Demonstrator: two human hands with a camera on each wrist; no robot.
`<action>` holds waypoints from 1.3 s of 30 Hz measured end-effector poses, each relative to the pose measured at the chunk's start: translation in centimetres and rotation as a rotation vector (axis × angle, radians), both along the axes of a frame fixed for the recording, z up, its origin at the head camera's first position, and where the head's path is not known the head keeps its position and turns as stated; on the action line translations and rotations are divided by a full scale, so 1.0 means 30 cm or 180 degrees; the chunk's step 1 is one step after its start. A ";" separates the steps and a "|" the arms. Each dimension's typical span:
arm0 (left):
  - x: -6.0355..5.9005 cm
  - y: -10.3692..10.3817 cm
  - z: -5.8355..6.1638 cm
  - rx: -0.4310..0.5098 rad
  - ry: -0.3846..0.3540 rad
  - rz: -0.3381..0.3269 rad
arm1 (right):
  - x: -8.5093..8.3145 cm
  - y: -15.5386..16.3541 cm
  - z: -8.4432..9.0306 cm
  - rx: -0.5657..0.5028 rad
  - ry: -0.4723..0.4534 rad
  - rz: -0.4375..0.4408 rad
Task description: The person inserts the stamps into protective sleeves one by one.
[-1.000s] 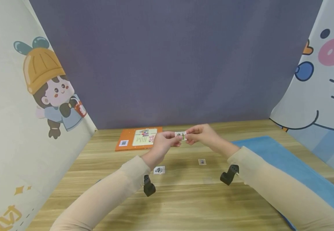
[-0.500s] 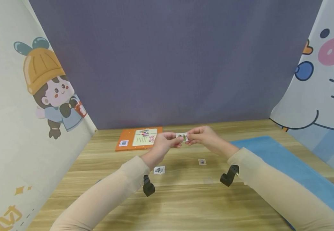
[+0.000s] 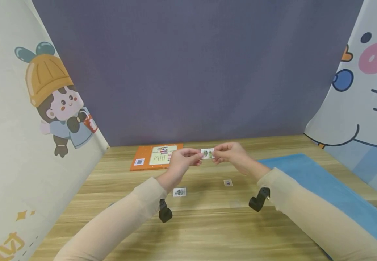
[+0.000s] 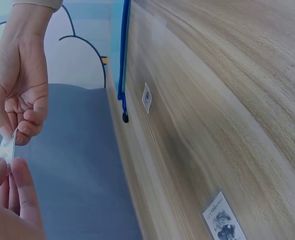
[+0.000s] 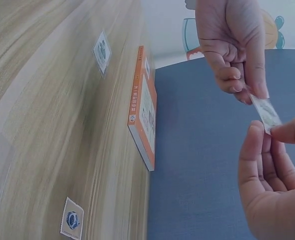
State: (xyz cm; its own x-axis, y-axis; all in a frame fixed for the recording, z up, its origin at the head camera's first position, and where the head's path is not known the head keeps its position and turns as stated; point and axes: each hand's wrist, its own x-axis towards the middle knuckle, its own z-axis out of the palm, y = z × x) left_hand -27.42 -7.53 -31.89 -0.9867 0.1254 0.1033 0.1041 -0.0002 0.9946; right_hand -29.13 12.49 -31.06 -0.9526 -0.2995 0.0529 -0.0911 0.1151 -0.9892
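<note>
Both hands pinch one small postage stamp (image 3: 207, 153) with a white border and a greenish picture, held up above the table. My left hand (image 3: 181, 163) has its left edge between thumb and fingers. At the opposite edge, my right hand (image 3: 233, 156) pinches it the same way. The right wrist view shows the stamp (image 5: 267, 113) tilted, thumbs on its face. On the table below lie a stamp with a grey picture (image 3: 179, 192) and a smaller stamp with a blue ring-like picture (image 5: 72, 220), its edge perforated.
An orange book (image 3: 142, 154) lies at the back left of the wooden table (image 3: 188, 228). A flat blue pouch (image 3: 331, 192) covers part of the right side. A faint clear sheet (image 3: 235, 203) lies below the small stamp. A dark cloth panel (image 3: 201, 72) stands behind.
The left hand has shifted slightly left and the right slightly right, so more of the held stamp's face shows between them. The things on the table have not moved.
</note>
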 end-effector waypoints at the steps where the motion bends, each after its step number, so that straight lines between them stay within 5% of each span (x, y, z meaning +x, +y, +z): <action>1: 0.000 -0.002 -0.001 -0.0001 0.0015 0.0021 | -0.001 0.000 -0.001 -0.0007 -0.0002 -0.0025; 39: 0.005 0.002 -0.012 -0.0191 0.0065 0.0279 | 0.009 0.002 -0.011 0.0046 -0.0079 0.0010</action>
